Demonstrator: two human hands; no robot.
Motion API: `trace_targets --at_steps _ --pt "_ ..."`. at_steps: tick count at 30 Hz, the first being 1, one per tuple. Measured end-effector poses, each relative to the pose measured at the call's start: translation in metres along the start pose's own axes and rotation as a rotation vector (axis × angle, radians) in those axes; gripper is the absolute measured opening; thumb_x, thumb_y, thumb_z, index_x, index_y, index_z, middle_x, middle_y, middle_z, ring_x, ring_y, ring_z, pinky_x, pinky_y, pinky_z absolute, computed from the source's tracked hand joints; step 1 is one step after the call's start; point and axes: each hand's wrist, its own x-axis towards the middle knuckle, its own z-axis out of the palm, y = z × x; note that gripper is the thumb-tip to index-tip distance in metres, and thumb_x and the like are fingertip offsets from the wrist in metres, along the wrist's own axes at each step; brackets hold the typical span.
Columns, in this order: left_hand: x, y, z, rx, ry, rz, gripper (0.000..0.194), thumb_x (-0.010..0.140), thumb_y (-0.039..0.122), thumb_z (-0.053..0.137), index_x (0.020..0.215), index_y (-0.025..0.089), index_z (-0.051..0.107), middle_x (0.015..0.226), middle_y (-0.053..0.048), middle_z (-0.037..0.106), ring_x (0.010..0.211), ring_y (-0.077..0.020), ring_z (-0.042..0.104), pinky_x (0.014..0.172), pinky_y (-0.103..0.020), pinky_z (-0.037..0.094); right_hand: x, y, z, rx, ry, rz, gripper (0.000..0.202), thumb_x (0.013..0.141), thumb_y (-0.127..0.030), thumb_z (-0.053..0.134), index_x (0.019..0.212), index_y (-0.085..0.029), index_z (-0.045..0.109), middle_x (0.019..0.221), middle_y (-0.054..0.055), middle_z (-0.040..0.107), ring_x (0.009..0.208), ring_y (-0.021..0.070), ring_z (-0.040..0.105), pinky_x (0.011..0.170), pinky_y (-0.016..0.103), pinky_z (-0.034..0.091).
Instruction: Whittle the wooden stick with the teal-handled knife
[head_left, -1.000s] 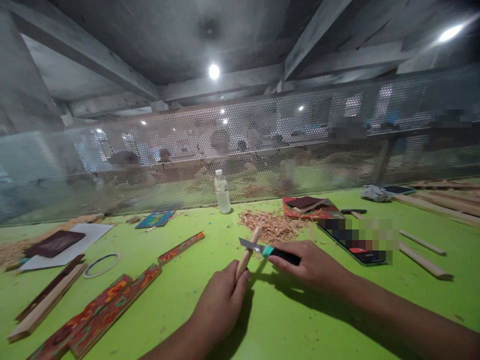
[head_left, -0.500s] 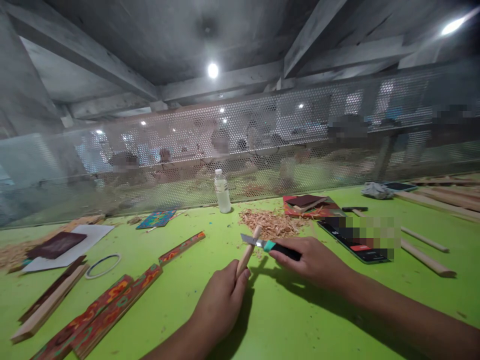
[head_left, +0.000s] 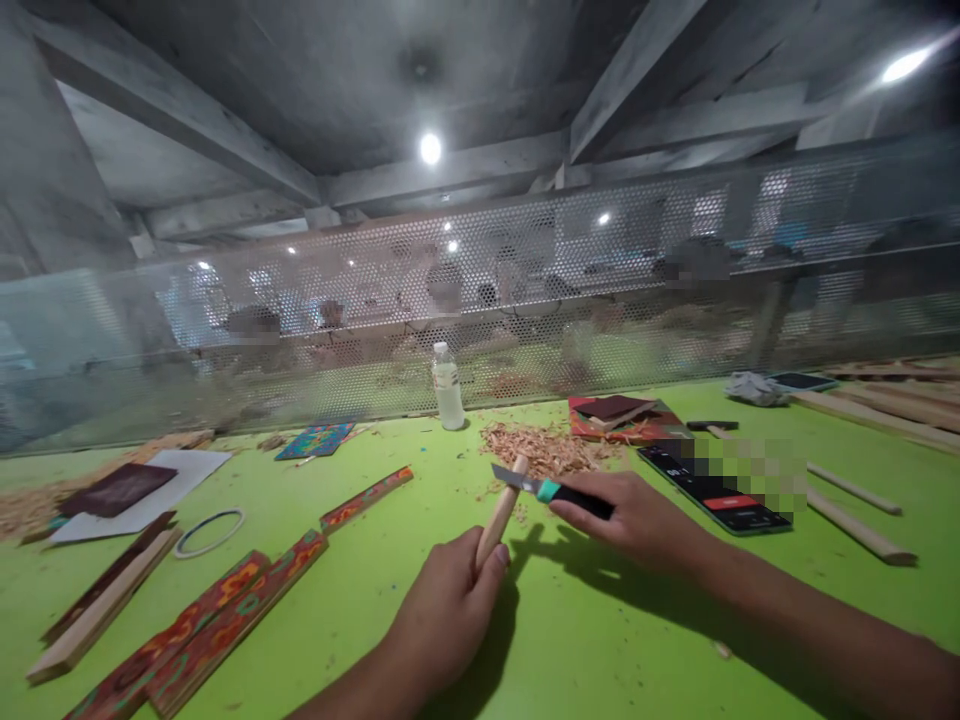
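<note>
Near the table's front edge, the left hand (head_left: 442,625) holds a stick (head_left: 501,510) in a closed grip; the right hand (head_left: 637,520) grips a knife (head_left: 551,490), its blade touching the stick's tip

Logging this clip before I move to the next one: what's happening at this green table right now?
A person is whittling at a green table. The left hand holds a wooden stick tilted up off the table, and the right hand holds a knife with its blade against the stick's upper end. A pile of wood shavings lies just beyond, near a plastic bottle. Painted wooden strips lie to the left, and a phone and more sticks to the right.
</note>
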Motion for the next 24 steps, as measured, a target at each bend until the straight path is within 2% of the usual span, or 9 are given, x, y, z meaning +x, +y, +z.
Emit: trace_targets --at_steps 6,15,18,20,22,24 --pt "0.000 0.000 0.000 -0.059 0.006 0.036 0.034 0.103 0.047 0.043 0.079 0.022 0.049 0.073 0.002 0.051 0.070 -0.0179 0.046 0.064 -0.031 0.030 -0.003 -0.013 0.008 0.066 -0.114 -0.100 0.032 0.102 -0.046 0.055 0.105 -0.022 0.076 0.087 0.005 0.078 0.071 0.0189 0.067 0.065 0.031 0.046" --pt "0.001 -0.002 -0.001 -0.101 0.010 0.041 0.034 0.103 0.045 0.044 0.079 0.022 0.048 0.073 0.003 0.049 0.071 -0.0171 0.044 0.065 -0.031 0.030 -0.003 -0.013 0.010 0.022 -0.095 -0.090 0.031 0.101 -0.046 0.056 0.106 -0.023 0.076 0.086 0.005 0.079 0.071 0.0197 0.069 0.065 0.032 0.048" --pt "0.001 -0.005 0.000 -0.093 0.009 0.027 0.035 0.103 0.047 0.044 0.078 0.022 0.047 0.072 0.003 0.047 0.070 -0.0173 0.043 0.064 -0.031 0.029 -0.001 -0.006 0.006 -0.002 -0.033 -0.049 0.031 0.102 -0.045 0.055 0.103 -0.024 0.078 0.083 0.004 0.079 0.067 0.0200 0.070 0.062 0.032 0.050" --pt "0.000 -0.004 0.000 -0.078 -0.006 0.017 0.037 0.103 0.049 0.043 0.077 0.022 0.046 0.071 0.003 0.046 0.068 -0.0170 0.043 0.063 -0.031 0.028 0.001 0.005 0.000 -0.021 0.061 0.028 0.033 0.102 -0.046 0.054 0.107 -0.025 0.080 0.089 0.005 0.082 0.071 0.0222 0.073 0.062 0.034 0.054" --pt "-0.001 -0.001 0.000 -0.073 -0.022 0.020 0.038 0.103 0.050 0.043 0.077 0.022 0.045 0.070 0.003 0.045 0.068 -0.0169 0.043 0.062 -0.031 0.028 0.004 0.017 -0.008 -0.045 0.171 0.097 0.038 0.101 -0.048 0.055 0.114 -0.023 0.080 0.105 0.010 0.083 0.087 0.0286 0.077 0.073 0.040 0.059" --pt "-0.003 0.002 -0.001 -0.090 -0.026 0.032 0.038 0.103 0.051 0.043 0.078 0.022 0.046 0.071 0.003 0.045 0.068 -0.0168 0.043 0.062 -0.031 0.029 0.006 0.027 -0.014 -0.059 0.246 0.141 0.041 0.102 -0.049 0.053 0.116 -0.021 0.080 0.110 0.012 0.082 0.097 0.0328 0.077 0.080 0.044 0.060"
